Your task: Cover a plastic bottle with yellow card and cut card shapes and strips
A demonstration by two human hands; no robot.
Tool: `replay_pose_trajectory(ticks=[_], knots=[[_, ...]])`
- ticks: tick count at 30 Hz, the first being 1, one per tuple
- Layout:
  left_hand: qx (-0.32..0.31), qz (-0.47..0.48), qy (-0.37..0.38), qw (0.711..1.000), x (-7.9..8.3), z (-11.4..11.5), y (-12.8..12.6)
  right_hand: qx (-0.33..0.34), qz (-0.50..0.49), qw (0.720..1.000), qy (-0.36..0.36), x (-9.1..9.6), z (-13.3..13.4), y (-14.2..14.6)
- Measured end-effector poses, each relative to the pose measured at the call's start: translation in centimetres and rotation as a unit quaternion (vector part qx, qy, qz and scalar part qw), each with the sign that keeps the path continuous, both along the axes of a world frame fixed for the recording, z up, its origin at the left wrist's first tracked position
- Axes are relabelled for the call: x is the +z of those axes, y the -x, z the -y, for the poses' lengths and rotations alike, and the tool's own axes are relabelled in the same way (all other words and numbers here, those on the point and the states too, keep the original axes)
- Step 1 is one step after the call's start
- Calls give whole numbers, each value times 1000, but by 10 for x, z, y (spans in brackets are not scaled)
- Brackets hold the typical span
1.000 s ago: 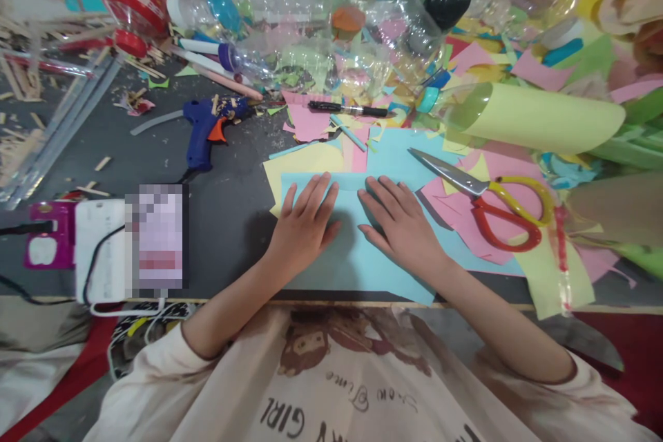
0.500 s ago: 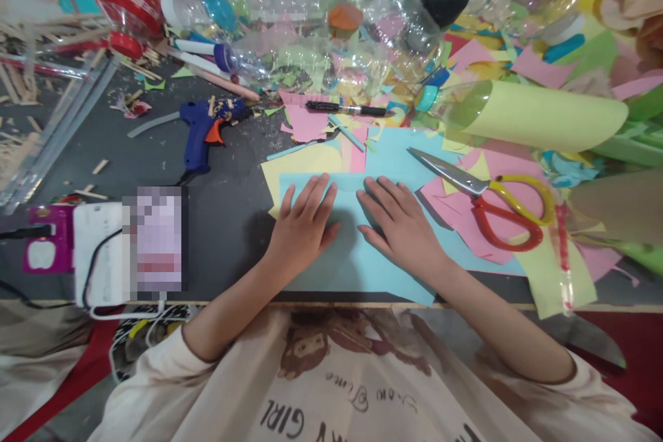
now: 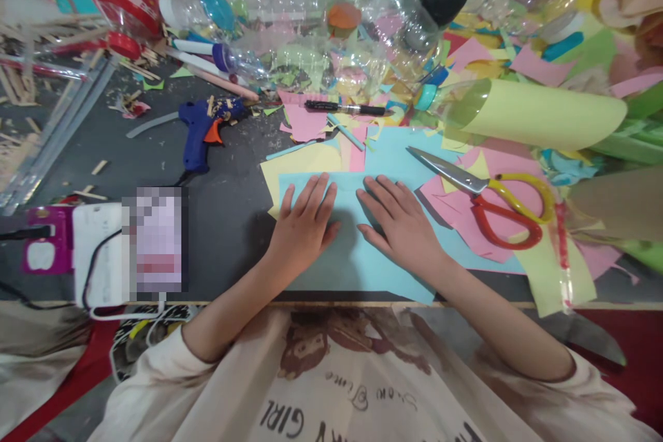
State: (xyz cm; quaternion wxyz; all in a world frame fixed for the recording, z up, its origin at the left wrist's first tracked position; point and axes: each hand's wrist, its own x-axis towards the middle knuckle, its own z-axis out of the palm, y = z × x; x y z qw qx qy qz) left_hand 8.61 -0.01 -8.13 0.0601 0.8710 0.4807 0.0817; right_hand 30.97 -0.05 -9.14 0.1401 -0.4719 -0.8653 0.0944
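My left hand (image 3: 303, 221) lies palm down with fingers spread on a light blue sheet of paper (image 3: 344, 262). On the same sheet my right hand (image 3: 396, 221) rests flat too, its fingers apart. Neither hand holds anything. To the right of my right hand, scissors (image 3: 481, 197) with one yellow and one red handle loop lie on pink paper (image 3: 481, 235), blades pointing up and left. Yellow paper (image 3: 274, 179) sticks out from under the blue sheet on the left. Above the sheet lies a black pen (image 3: 344, 108).
A blue glue gun (image 3: 197, 131) lies left of the papers. Clear plastic bottles (image 3: 290, 59) and colored scraps fill the far side. A yellow paper roll (image 3: 554, 114) stands out at the right. A white power bank (image 3: 98, 252) with cables sits at the left front edge.
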Motion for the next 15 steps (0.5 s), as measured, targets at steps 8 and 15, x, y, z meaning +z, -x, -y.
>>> replay_pose_trajectory(ticks=[8,15], knots=[[15,-22,41,999,13,-6,-7,-4,6,1000,7,0,0,0],[14,-35,45,998,19,-9,-11,3,11,999,-35,2,-1,1]])
